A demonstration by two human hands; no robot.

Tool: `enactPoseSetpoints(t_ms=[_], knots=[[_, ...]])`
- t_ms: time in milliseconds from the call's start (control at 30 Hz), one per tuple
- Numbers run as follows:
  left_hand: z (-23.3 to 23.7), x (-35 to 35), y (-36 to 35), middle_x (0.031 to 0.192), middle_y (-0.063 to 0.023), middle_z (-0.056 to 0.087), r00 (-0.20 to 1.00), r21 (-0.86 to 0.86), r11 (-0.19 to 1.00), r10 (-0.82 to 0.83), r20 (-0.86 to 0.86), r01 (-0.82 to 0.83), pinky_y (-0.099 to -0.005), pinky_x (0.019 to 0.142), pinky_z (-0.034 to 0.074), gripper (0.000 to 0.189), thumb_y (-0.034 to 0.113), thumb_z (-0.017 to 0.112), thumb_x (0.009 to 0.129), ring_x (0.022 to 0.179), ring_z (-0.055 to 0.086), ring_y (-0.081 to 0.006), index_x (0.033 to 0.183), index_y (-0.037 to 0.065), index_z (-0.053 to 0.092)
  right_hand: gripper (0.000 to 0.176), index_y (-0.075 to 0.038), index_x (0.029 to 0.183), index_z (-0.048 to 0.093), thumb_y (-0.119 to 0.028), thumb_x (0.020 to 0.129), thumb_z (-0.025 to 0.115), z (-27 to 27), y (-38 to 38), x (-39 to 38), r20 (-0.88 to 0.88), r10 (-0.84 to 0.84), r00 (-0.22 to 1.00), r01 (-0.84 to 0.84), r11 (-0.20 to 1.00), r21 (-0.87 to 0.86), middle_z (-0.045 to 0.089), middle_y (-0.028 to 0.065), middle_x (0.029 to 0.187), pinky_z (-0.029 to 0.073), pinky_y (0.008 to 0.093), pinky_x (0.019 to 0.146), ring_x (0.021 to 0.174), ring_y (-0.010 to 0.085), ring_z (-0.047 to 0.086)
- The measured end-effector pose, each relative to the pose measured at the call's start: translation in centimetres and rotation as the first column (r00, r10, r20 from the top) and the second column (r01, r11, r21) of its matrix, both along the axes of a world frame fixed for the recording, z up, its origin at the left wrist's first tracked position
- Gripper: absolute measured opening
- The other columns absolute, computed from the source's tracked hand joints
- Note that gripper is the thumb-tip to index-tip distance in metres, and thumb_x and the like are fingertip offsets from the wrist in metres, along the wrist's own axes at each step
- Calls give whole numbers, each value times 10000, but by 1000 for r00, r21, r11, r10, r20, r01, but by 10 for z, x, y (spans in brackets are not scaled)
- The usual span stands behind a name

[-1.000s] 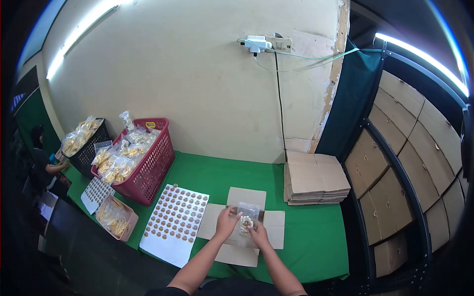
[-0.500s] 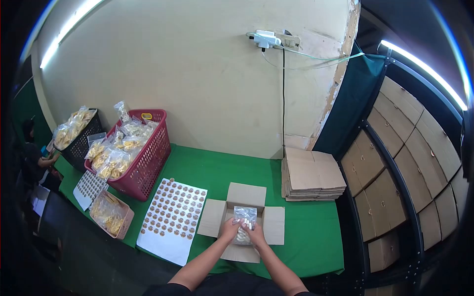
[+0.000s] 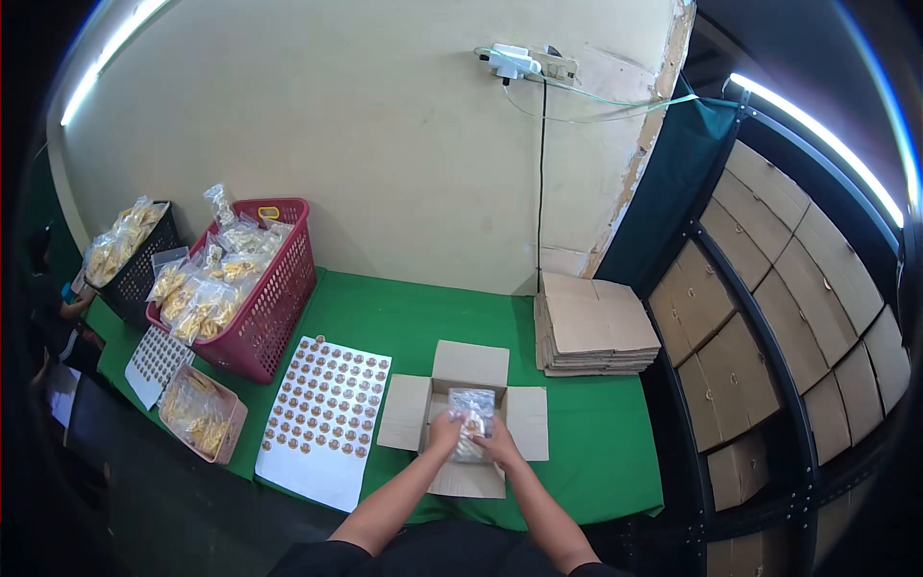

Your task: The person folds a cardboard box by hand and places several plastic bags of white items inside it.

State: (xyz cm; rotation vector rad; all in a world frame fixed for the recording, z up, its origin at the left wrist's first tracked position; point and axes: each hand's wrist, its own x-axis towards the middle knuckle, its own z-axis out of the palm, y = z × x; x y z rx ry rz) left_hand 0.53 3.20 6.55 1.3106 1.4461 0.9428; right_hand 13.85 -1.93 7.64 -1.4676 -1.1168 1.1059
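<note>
Both hands hold one clear plastic bag [image 3: 471, 402] with whitish pieces inside, above an open cardboard box [image 3: 469, 358]. My left hand [image 3: 445, 432] grips the bag's left side, fingers closed on it. On the right side, my right hand [image 3: 499, 445] closes on the same bag. The box's flaps are folded outward, and the bag with my hands hides most of its inside. Left of the box lies a white sheet [image 3: 312, 475] with rows of round brown stickers.
A stack of flattened cardboard [image 3: 598, 322] sits at the table's back right. A red basket [image 3: 282, 322], a black basket [image 3: 144, 279] and a small pink basket [image 3: 231, 433] hold bagged snacks. Shelves of boxes [image 3: 769, 317] stand right. Another person [image 3: 62, 313] is at far left.
The view has shifted slightly, so everything sits a little further left and up. My hands stay on the bag over the box, with the fingers slightly shifted on it.
</note>
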Motion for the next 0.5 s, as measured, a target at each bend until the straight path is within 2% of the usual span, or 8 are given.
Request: enactPoseSetpoints(t_ms=[33, 133, 200, 233, 267, 333, 400, 500], knots=[[7, -7, 7, 870, -182, 656, 1000, -118, 993, -1, -5, 0, -403, 724, 471, 350, 351, 621, 838, 801, 630, -322, 931, 14, 632, 529, 8, 1205, 470, -112, 759, 727, 2, -2, 2, 0, -6, 1000, 6, 1000, 1, 630, 103, 976, 496, 279, 733, 835, 142, 606], [-18, -15, 34, 900, -177, 660, 990, -99, 994, 31, -138, -45, -414, 734, 473, 383, 387, 627, 826, 844, 627, -341, 943, 22, 639, 466, -61, 1190, 481, -19, 761, 657, 15, -2, 24, 86, -160, 983, 160, 987, 13, 610, 89, 956, 493, 268, 753, 851, 151, 588], [-40, -9, 44, 922, -177, 658, 984, -69, 998, -15, -179, 3, -419, 750, 477, 403, 415, 633, 814, 878, 619, -351, 944, 34, 645, 450, -74, 1164, 497, -104, 754, 681, 5, -6, 39, 194, -220, 956, 211, 975, 67, 566, 141, 1092, 474, 333, 831, 975, 208, 560], [-46, -5, 47, 932, -180, 655, 982, -78, 997, -20, -190, 6, -417, 757, 479, 413, 425, 636, 809, 884, 618, -349, 939, 33, 647, 480, -81, 1170, 501, -177, 742, 696, 13, -14, 41, 571, -271, 775, 273, 958, 85, 520, 168, 1161, 444, 364, 886, 1049, 253, 522], [-52, 1, 51, 942, -182, 653, 979, -87, 996, -27, -201, 9, -414, 763, 482, 424, 435, 639, 804, 891, 617, -347, 934, 32, 649, 517, -87, 1175, 505, -249, 730, 712, 19, -17, 42, 847, -273, 457, 326, 937, 127, 473, 194, 1229, 414, 396, 941, 1123, 297, 485], [-65, 17, 56, 946, -186, 653, 972, -89, 996, -50, -230, 30, -419, 782, 483, 451, 434, 676, 774, 891, 623, -330, 972, 31, 636, 605, -90, 1200, 502, -360, 704, 719, -1, -15, 47, 859, -200, 471, 409, 912, -12, 369, 226, 1324, 326, 427, 1032, 1247, 359, 362], [-63, 35, 49, 1014, -185, 639, 966, -329, 935, -199, -168, 135, -413, 812, 482, 531, 422, 714, 740, 941, 618, -321, 1087, 42, 581, 621, -88, 1229, 491, -358, 716, 715, -27, -12, 58, 620, -168, 767, 214, 977, 0, 378, 229, 1328, 320, 419, 1044, 1270, 376, 345], [-56, 57, 28, 1112, -189, 600, 968, -279, 958, -122, -218, 58, -394, 847, 481, 602, 335, 760, 710, 1011, 595, -331, 1171, 51, 499, 647, -80, 1255, 473, -388, 736, 704, -34, -17, 58, 605, -156, 781, 209, 978, -19, 372, 232, 1339, 321, 423, 1042, 1260, 382, 359]])
